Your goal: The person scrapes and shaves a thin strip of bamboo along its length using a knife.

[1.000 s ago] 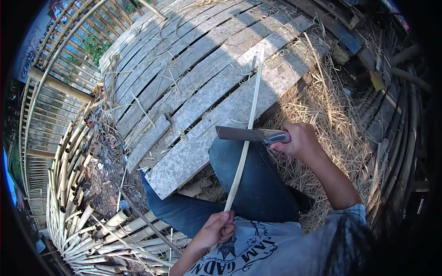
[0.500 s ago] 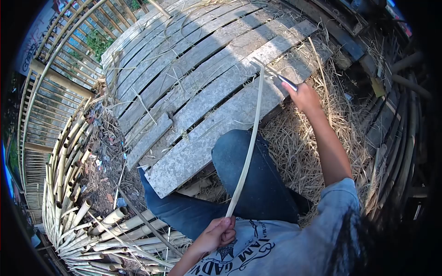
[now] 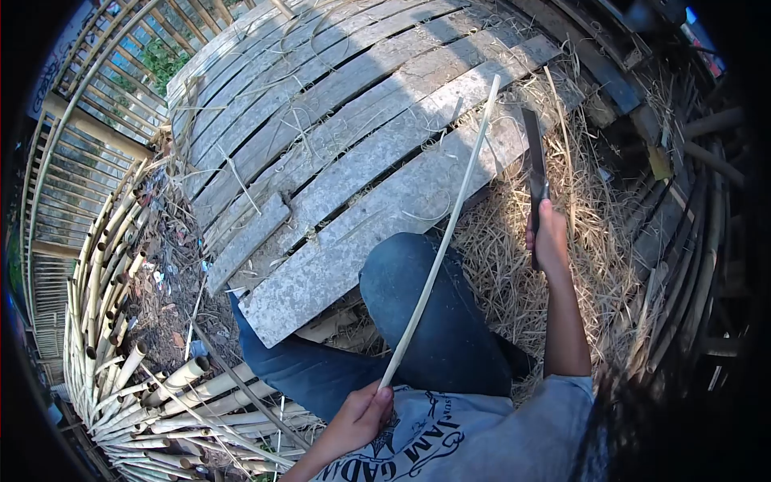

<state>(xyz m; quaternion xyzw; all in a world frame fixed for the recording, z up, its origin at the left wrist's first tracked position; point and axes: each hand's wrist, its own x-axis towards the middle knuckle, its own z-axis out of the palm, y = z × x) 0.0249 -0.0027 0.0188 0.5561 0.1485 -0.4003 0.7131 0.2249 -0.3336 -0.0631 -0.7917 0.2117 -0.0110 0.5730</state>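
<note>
Near end of pale strip (image 3: 414, 321) is clamped in left hand (image 3: 365, 414), fingers curled round it by the shirt (image 3: 474, 426), presumably as an anchor. Strip is angled across raised knee (image 3: 393, 277), maybe for support; contact can't be confirmed. Far end is unheld above planks (image 3: 313, 297). Knife (image 3: 533, 145) is gripped by its handle in right hand (image 3: 548, 237), fingers wrapped; blade is pointed forward, apart from strip, apparently for clearance.
</note>
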